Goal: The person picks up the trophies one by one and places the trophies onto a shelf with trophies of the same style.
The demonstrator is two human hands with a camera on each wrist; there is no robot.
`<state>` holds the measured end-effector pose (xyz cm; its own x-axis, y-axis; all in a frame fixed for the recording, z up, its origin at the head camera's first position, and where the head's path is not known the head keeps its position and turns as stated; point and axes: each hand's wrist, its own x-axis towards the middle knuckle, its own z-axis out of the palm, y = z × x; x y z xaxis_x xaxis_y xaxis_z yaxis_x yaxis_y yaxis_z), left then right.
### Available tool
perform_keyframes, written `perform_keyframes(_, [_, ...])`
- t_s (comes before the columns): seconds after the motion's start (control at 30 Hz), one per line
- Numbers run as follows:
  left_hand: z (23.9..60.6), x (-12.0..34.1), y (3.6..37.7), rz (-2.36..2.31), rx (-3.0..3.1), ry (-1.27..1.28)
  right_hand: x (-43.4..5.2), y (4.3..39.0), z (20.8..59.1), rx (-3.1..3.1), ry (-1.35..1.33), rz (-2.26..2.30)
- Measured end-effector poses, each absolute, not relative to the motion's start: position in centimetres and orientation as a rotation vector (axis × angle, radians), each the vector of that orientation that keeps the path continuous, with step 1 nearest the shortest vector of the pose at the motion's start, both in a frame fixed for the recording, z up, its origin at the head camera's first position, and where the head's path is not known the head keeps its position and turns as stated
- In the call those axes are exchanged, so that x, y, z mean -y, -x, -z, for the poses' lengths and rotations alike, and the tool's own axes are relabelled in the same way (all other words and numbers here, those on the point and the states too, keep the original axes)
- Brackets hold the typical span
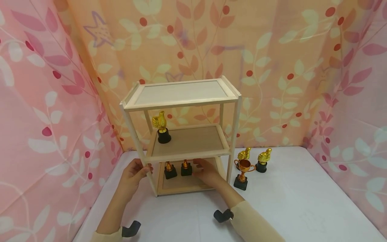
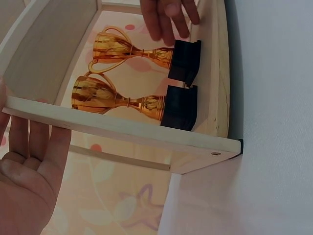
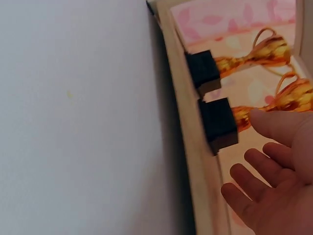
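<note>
From the head view, a three-tier wooden shelf (image 1: 181,134) stands on the white table (image 1: 287,201). The left hand (image 1: 134,173) rests against the shelf's front left post, fingers loosely bent around it. The right hand (image 1: 207,173) reaches into the bottom tier with fingers extended, holding nothing, just beside two cup trophies (image 1: 178,169) standing there on black bases. A thumbs-up trophy (image 1: 161,127) stands on the middle tier at its left. Right of the shelf, on the table, stand a cup trophy (image 1: 243,173) and two more thumbs-up trophies (image 1: 257,159).

From the left wrist, the left hand (image 2: 29,181) lies with straight fingers against the shelf's post (image 2: 122,129); behind the post the two cup trophies (image 2: 142,73) stand side by side, and the right hand's fingers (image 2: 168,19) hover near the farther one.

From the right wrist, the right hand (image 3: 274,186) is spread and released, its thumb just beside the nearer trophy's black base (image 3: 218,122).
</note>
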<state>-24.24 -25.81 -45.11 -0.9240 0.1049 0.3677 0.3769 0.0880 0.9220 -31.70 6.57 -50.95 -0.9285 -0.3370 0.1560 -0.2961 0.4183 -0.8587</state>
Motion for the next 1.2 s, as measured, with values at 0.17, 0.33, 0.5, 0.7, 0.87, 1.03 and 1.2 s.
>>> perform_keyframes(0.17, [45.1,25.8,24.2,1.93,2.156,0.472,-7.1,30.2,49.6,-2.616,0.679,1.575])
perform_keyframes(0.33, [45.2,25.7,24.1,1.938,2.156,0.47,-7.8,28.5,48.4,-2.642,0.765,1.533])
perform_keyframes(0.5, [45.3,25.7,24.2,1.927,2.164,0.477,-8.6,26.6,47.4,-2.638,0.827,1.505])
perform_keyframes(0.7, [45.3,25.8,24.4,1.914,2.166,0.469,-9.9,24.2,45.9,-2.635,0.883,1.496])
perform_keyframes(0.87, [45.2,25.8,24.5,1.914,2.167,0.455,-11.2,22.4,44.6,-2.619,0.94,1.505])
perform_keyframes(1.03, [45.1,25.7,24.4,1.912,2.188,0.429,-12.7,20.7,43.3,-2.624,0.988,1.523])
perform_keyframes(1.2, [45.1,25.7,24.2,1.909,2.193,0.42,-14.2,19.4,41.9,-2.672,1.013,1.515])
